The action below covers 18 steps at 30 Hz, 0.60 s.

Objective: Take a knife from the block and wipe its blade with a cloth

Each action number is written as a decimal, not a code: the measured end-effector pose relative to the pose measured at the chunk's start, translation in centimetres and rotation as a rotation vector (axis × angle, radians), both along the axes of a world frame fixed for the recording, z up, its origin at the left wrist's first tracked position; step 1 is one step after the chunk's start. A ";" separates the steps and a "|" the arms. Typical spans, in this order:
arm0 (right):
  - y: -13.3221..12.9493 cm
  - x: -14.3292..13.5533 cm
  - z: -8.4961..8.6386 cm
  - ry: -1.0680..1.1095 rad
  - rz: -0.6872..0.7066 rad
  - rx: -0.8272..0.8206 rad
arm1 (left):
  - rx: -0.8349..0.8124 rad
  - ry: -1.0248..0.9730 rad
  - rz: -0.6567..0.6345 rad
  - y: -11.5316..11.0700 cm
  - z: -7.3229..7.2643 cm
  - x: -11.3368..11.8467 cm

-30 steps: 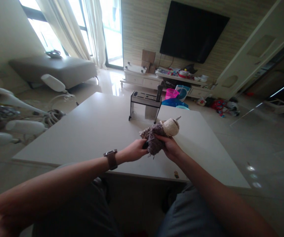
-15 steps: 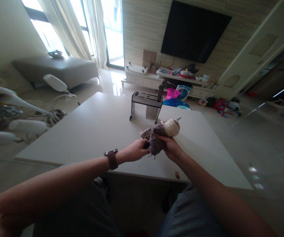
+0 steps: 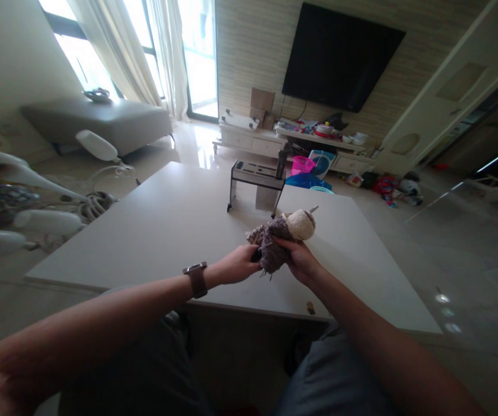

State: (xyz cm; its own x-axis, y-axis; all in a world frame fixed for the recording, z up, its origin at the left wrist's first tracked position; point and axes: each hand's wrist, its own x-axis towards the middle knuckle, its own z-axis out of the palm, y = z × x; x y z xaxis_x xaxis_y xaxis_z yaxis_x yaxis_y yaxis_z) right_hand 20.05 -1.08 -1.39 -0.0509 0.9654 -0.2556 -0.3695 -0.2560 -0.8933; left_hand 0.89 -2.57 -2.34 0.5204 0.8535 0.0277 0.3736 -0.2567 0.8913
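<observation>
My left hand, with a watch on its wrist, is closed round a black handle. A thin silver tip sticks out in line with it on the far side, so this looks like a knife; its middle is hidden. Wrapped over that middle is a fluffy cloth, grey-brown with a rounded cream part at the upper right. My right hand grips the cloth, thumb on top. Just beyond the hands, a knife block with clear sides stands upright on the white table, one dark handle rising from its right end.
A small yellow-and-dark piece lies by the table's near edge. White lamp-like arms crowd the left side. Past the table are a pink basket, a blue tub and a cluttered TV cabinet.
</observation>
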 end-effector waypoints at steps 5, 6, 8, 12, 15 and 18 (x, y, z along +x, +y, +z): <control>-0.1 0.0 0.1 0.011 -0.007 0.002 | 0.009 -0.002 -0.020 0.0 0.0 0.0; -0.1 0.0 0.1 0.012 -0.008 -0.003 | 0.008 0.002 -0.020 0.0 0.0 0.0; -0.1 0.0 0.0 0.013 -0.009 -0.016 | 0.008 0.007 -0.018 -0.1 0.0 -0.1; 0.0 0.0 0.0 0.011 -0.004 -0.016 | 0.021 0.011 -0.017 0.0 -0.1 -0.1; -0.1 -0.1 0.0 0.006 -0.001 -0.012 | 0.018 0.015 -0.016 0.0 -0.1 -0.1; -0.1 -0.1 0.1 0.012 -0.006 -0.017 | 0.014 0.019 -0.015 0.0 0.1 -0.1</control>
State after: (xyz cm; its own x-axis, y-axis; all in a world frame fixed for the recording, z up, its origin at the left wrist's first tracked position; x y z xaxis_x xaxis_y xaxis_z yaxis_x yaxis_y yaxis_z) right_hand 19.98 -1.20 -1.30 -0.0485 0.9614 -0.2709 -0.3815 -0.2685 -0.8845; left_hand 0.78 -2.59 -2.24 0.5333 0.8454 0.0295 0.3863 -0.2745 0.8806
